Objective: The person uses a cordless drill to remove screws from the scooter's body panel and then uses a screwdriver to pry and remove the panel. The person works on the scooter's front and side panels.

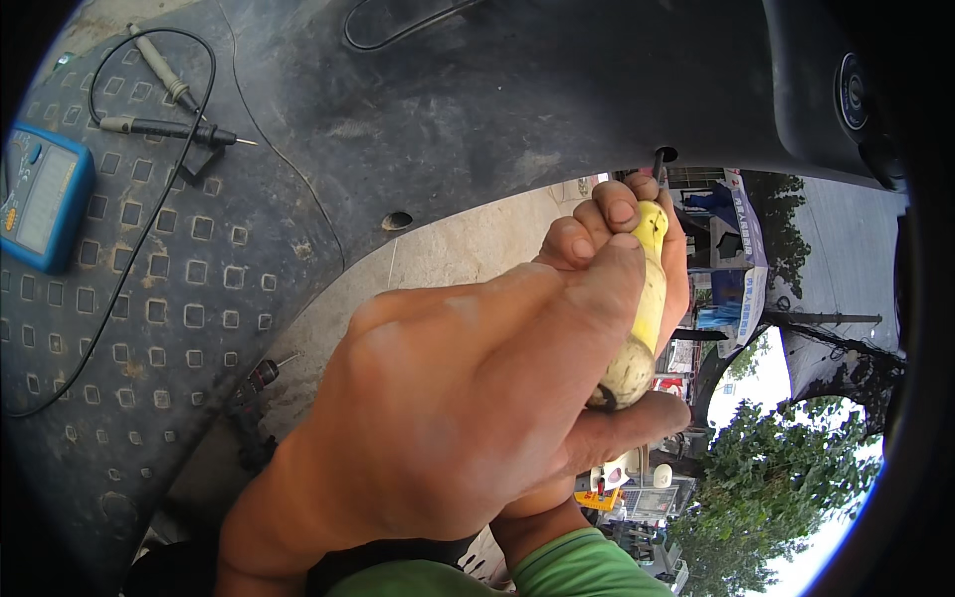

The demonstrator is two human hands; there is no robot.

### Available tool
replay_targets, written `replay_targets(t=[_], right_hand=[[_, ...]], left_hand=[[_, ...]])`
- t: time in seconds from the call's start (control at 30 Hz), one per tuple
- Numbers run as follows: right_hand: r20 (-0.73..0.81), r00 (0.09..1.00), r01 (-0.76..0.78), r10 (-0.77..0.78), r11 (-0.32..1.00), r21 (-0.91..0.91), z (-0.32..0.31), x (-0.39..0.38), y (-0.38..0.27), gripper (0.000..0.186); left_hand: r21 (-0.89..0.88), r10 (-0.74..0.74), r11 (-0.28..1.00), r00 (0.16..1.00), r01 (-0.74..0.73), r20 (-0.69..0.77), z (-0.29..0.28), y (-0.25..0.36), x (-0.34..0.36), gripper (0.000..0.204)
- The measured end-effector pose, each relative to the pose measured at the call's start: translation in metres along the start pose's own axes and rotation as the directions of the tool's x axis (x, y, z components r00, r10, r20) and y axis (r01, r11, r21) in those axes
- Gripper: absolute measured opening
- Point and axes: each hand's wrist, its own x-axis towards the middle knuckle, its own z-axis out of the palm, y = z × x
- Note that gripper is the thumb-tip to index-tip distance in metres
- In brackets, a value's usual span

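Note:
A yellow-handled screwdriver (652, 298) with a grimy, pale butt end stands with its dark shaft at a round hole in the black plastic panel (557, 90). My left hand (448, 398) reaches across from the lower left, its fingers closed on the handle. Behind the handle, my right hand (677, 284) wraps round it too, largely covered by the left. The fingers of both hands overlap near the handle's upper end. The shaft's tip is hidden inside the hole.
On the textured black footboard (184, 269) at left lie a blue multimeter (75, 204) and two test probes (164, 127) with a looping black lead. A second hole (397, 221) sits in the panel's edge. Below the footboard, a dark tool (264, 376) rests near the ground.

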Motion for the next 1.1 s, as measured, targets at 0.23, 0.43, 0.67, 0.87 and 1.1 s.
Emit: replay_targets(t=[0.23,0.43,0.67,0.87,1.1], right_hand=[[0.089,0.996,-0.031,0.026,0.998,0.051,-0.012,0.003,-0.003,0.027],[0.081,0.996,-0.063,0.044,0.967,0.246,0.000,-0.001,0.003,0.028],[0.385,0.919,-0.215,0.080,0.923,0.321,-0.008,0.008,0.014,0.031],[0.387,0.922,-0.096,0.003,0.971,0.220,-0.015,0.018,0.010,0.028],[0.343,0.939,-0.132,0.017,0.940,0.316,-0.010,0.015,0.010,0.028]], left_hand=[[-0.013,0.007,1.000,1.000,-0.006,0.020,0.002,0.002,0.006,0.067],[0.140,-0.019,0.990,0.987,-0.003,0.157,-0.012,0.015,0.019,0.058],[0.090,-0.025,0.995,0.999,0.029,-0.047,-0.003,0.011,0.011,0.053],[0.157,0.149,0.976,0.989,-0.150,0.014,-0.002,0.003,0.014,0.053],[0.251,0.259,0.933,0.965,-0.259,0.034,0.004,-0.003,0.023,0.047]])
